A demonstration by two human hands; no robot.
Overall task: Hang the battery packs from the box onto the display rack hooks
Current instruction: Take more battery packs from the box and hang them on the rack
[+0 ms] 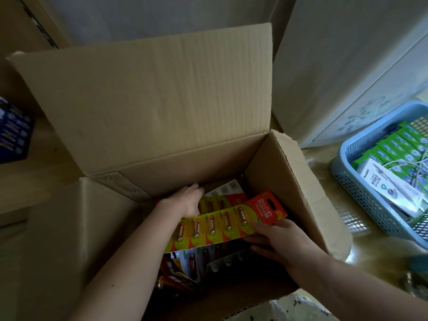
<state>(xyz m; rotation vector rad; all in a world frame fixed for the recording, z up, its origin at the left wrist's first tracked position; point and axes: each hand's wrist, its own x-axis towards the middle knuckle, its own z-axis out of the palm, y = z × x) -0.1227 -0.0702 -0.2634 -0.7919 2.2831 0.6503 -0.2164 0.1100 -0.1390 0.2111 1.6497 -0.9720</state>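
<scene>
An open cardboard box point(294, 172) stands in front of me with its flaps up. Inside lie several battery packs on red, yellow and green cards. My right hand point(275, 239) grips one long battery pack point(222, 224) by its lower edge, thumb on the front, and holds it tilted above the others. My left hand point(187, 201) reaches deep into the box at the back and rests on another battery pack point(217, 202); its fingertips are hidden. No display rack or hook is in view.
A blue plastic basket point(361, 188) with green boxes and a white package stands to the right on the floor. A white cabinet point(342, 72) rises behind it. A dark blue box point(14, 133) sits at the left on a wooden surface.
</scene>
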